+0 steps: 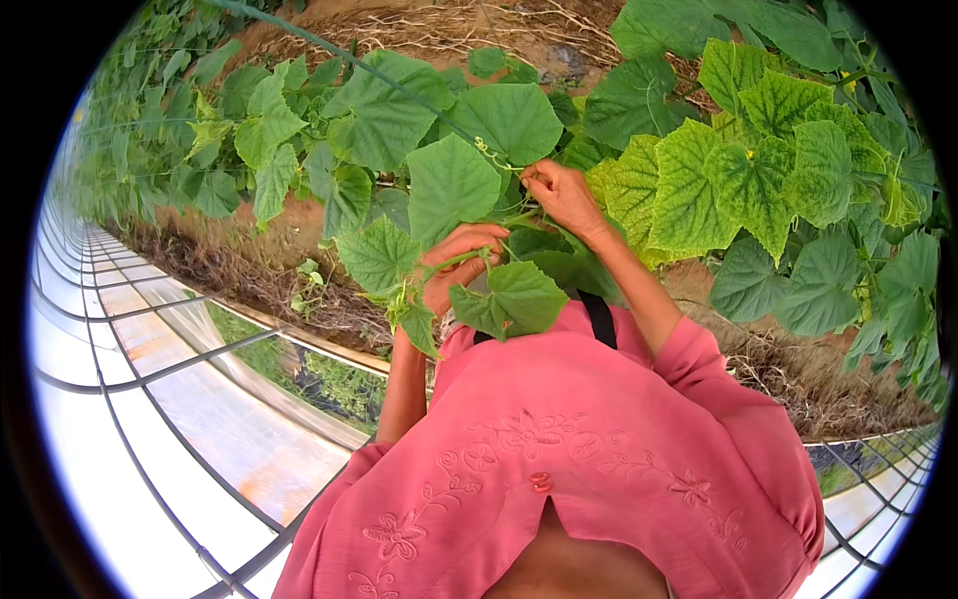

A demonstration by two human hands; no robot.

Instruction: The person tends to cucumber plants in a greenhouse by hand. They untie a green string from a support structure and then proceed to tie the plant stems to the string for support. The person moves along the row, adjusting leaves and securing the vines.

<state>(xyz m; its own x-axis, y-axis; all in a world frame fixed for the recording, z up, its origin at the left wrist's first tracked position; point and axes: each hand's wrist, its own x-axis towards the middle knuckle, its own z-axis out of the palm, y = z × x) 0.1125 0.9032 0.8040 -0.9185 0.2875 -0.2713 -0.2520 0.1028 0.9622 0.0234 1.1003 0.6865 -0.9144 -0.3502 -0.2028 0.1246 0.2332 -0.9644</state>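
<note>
A cucumber vine point(499, 225) with broad green leaves hangs in front of me. My left hand point(454, 268) is closed around a thin green stem point(461, 258) of the vine, just under a large leaf point(451, 185). My right hand point(559, 195) is higher and to the right, its fingertips pinched on a thin shoot with a curled tendril point(496, 155). A smaller leaf point(514, 299) hangs below both hands, in front of my pink sleeves.
A support string point(329, 48) runs diagonally through the leaves. Dense yellow-green foliage point(778, 170) fills the right side. Bare soil with dry straw point(439, 25) lies behind the plants. A plastic greenhouse cover with a metal frame point(180, 399) curves along the left.
</note>
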